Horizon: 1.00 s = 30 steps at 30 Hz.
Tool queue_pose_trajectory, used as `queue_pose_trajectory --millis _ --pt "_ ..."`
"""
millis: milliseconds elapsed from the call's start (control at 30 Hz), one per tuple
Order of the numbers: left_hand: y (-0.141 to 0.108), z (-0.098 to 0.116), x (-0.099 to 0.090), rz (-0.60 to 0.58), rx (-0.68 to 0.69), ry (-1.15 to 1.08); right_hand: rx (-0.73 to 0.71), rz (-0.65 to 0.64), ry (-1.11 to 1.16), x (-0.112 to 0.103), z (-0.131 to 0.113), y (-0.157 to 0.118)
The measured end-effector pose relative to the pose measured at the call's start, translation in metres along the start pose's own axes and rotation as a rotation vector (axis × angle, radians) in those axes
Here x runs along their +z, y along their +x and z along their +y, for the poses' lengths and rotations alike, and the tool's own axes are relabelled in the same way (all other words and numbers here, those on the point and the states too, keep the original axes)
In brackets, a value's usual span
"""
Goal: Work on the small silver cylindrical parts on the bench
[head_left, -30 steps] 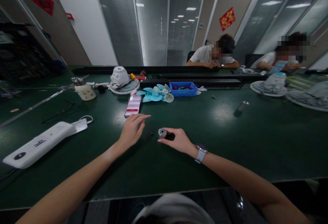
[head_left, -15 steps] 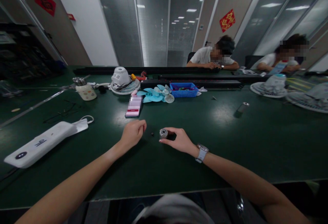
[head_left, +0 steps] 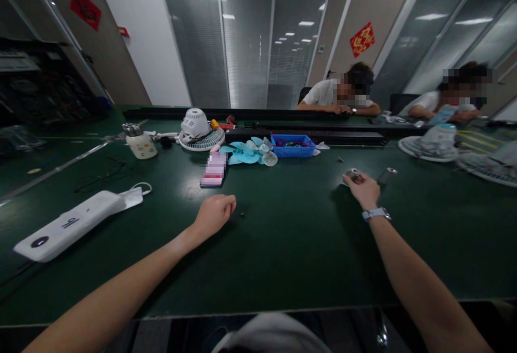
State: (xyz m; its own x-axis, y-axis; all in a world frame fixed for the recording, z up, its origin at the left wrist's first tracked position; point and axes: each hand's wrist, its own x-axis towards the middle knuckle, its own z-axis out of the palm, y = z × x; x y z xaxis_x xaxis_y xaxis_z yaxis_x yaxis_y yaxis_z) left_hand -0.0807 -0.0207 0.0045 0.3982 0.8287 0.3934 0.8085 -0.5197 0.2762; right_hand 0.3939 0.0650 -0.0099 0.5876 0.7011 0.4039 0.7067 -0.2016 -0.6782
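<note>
My right hand point(head_left: 365, 190) is closed around a small silver metal cylinder point(head_left: 354, 172), whose round top shows above the thumb and fingers. Just to its right, a second metal cylinder point(head_left: 388, 175) stands on the green table. My left hand point(head_left: 216, 214) rests on the table with its fingers curled in; anything inside them is hidden. Close to its fingertips lies a tiny dark round part point(head_left: 242, 214). Beyond the left hand lies a phone point(head_left: 214, 169) with its screen lit.
Blue fan blades point(head_left: 246, 152) and a blue bin point(head_left: 294, 147) of small parts are farther back. A white fan part point(head_left: 195, 127) and a patterned cup of tools point(head_left: 140, 144) stand left. A long white device point(head_left: 72, 226) lies at left. Two people sit across the table.
My right hand has carried the metal cylinder from the table's middle to the right, near the second cylinder. My left hand stays curled in nearly the same place. The view has shifted slightly.
</note>
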Motion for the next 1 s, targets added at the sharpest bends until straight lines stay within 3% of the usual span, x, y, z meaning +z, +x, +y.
queue_pose_trajectory --millis 100,200,300,333,400,533,600,667,800,1000 --pt "0.000 0.000 -0.001 -0.009 -0.001 0.005 0.087 -0.043 -0.045 -0.003 0.014 0.004" --pt "0.000 0.002 -0.002 -0.017 0.006 0.003 0.072 0.025 -0.033 -0.005 0.000 -0.005" --pt "0.000 0.003 -0.003 -0.017 0.016 -0.004 -0.159 0.229 -0.047 -0.007 -0.041 -0.035" --pt "0.000 0.003 -0.003 -0.019 0.017 -0.003 -0.278 0.240 -0.030 -0.007 -0.058 -0.052" --pt "0.000 0.001 -0.001 -0.025 0.014 0.004 -0.542 0.086 0.039 -0.004 -0.094 -0.093" --pt "-0.001 -0.001 0.002 -0.033 0.001 -0.010 -1.061 -0.667 0.098 0.005 -0.145 -0.180" --pt "-0.001 0.001 0.002 -0.030 -0.009 -0.024 -1.163 -0.876 0.090 0.009 -0.158 -0.208" --pt "-0.001 0.003 0.000 -0.035 -0.013 -0.037 -1.156 -0.935 0.082 0.012 -0.164 -0.221" --pt "-0.001 0.008 -0.001 -0.078 -0.013 -0.071 -1.122 -0.958 0.094 0.017 -0.164 -0.220" --pt "-0.002 0.006 0.000 -0.087 -0.009 -0.079 -1.095 -0.841 0.183 0.025 -0.161 -0.217"
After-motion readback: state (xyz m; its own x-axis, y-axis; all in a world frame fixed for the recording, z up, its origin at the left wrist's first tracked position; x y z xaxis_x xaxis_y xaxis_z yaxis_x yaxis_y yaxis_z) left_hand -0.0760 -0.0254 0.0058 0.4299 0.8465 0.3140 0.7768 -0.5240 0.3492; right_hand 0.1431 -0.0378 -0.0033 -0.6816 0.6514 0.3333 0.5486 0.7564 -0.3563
